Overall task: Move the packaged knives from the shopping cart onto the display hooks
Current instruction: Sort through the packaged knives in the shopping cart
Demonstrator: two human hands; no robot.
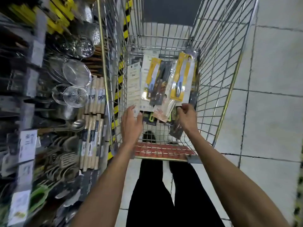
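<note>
The wire shopping cart (pixel 218 79) around both hands holds a heap of packaged knives (pixel 157 82), flat glossy cards, so the work looks barely begun. The right hand (pixel 186 116) pinches the near edge of a yellow-backed pack (pixel 180 79) just ahead of it. The left hand (pixel 131 123), fingers loose, touches a white card (pixel 134 84).

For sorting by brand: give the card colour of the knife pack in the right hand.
Yellow backing on that knife pack, seen in the head view.
</note>
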